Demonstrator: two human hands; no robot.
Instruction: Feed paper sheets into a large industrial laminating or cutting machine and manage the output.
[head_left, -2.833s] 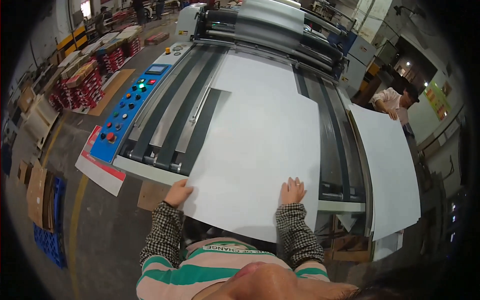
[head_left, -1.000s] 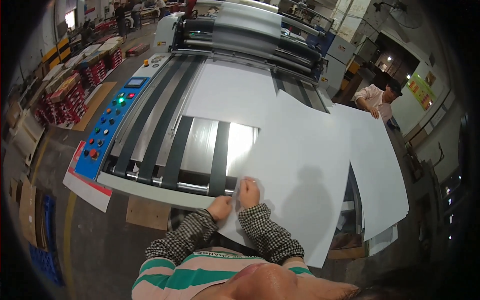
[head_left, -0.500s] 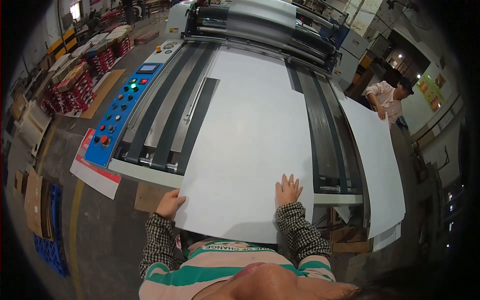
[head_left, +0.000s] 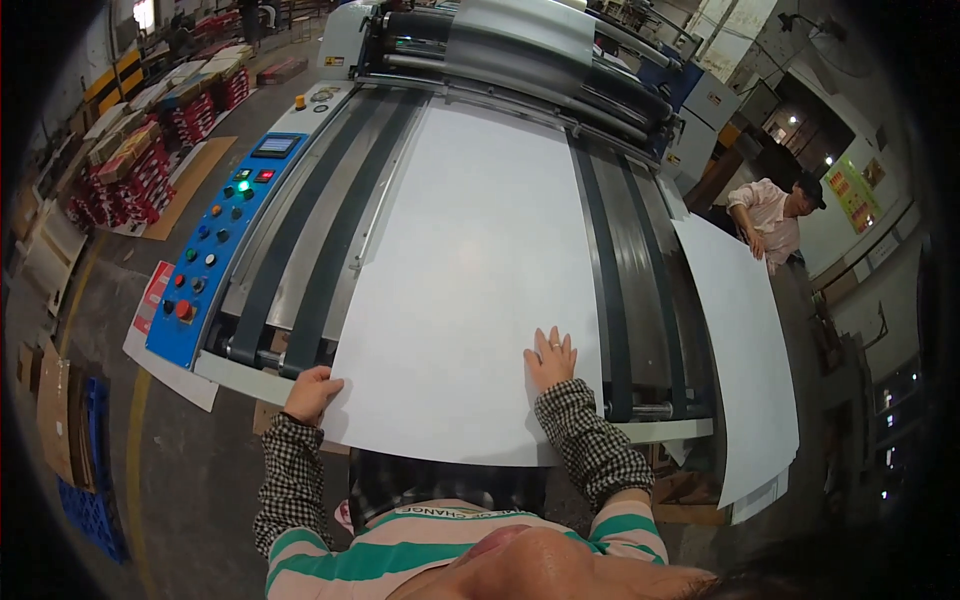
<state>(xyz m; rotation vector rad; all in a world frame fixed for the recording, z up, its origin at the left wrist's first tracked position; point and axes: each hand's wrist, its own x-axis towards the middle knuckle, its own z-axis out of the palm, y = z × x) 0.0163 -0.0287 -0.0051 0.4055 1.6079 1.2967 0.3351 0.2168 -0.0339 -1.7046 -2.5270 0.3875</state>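
Observation:
A large white sheet (head_left: 460,270) lies lengthwise on the machine's feed table, over its dark belts (head_left: 318,315). Its far end reaches the rollers (head_left: 410,48), and its near edge overhangs the front of the table, close to my body. My left hand (head_left: 312,394) is closed on the sheet's left edge near the front corner, thumb on top. Toward the right side, my right hand (head_left: 552,362) rests flat on the sheet, fingers spread, a ring on one of them. Checked sleeve covers are on both my forearms.
A blue control panel (head_left: 225,235) with buttons and a small screen runs along the left side. To the right is a stack of white sheets (head_left: 745,370), where a co-worker (head_left: 768,215) has a hand at the edge. Bundled stock (head_left: 130,165) and a blue pallet (head_left: 90,515) stand left.
The white sheet has slid away from me toward the rollers, both my hands moving with it. Its stepped overlap with the sheet ahead no longer shows. The view has shifted slightly.

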